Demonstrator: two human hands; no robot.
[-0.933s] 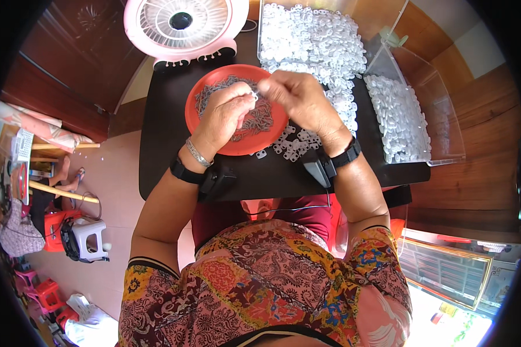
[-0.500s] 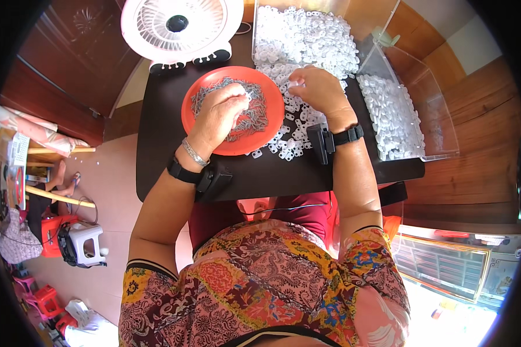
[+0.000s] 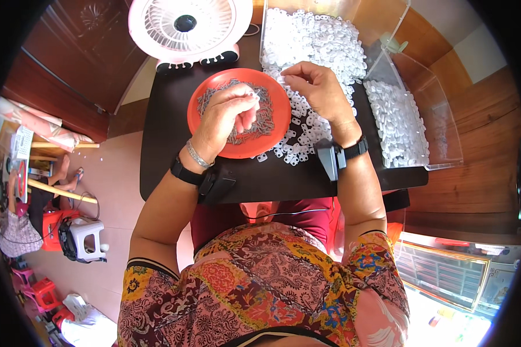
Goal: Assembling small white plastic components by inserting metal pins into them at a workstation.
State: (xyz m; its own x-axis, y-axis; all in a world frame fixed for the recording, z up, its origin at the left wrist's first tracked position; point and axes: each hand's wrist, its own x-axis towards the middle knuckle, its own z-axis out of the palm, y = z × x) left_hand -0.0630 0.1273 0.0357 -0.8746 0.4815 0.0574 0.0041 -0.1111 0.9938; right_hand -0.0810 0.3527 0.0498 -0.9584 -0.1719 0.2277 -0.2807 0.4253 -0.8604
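My left hand (image 3: pixel 223 115) is closed in a pinch above a red plate (image 3: pixel 201 139). A bit of a small white plastic piece (image 3: pixel 255 95) shows at its fingertips; anything deeper in the fingers is hidden. Small grey nails or pins (image 3: pixel 260 124) lie heaped in the plate. To the right, my right hand (image 3: pixel 324 95) hovers over the loose white pieces, thumb and forefinger close together. Whatever it pinches is too small to make out. Small white plastic pieces with holes (image 3: pixel 298 151) are scattered beside the plate, below my right hand.
A pink-and-white fan (image 3: pixel 185 26) stands behind the plate. Heaped white pieces (image 3: pixel 315 43) fill a clear bin at the back, and a second clear bin (image 3: pixel 443 165) holds more at the right. On the left are a white stool (image 3: pixel 88 240) and another person's legs (image 3: pixel 63 179).
My right hand has lifted slightly off the white pieces, its fingers now drawn to a pinch. The left stays over the plate, turned a little. The whole view has shifted slightly.
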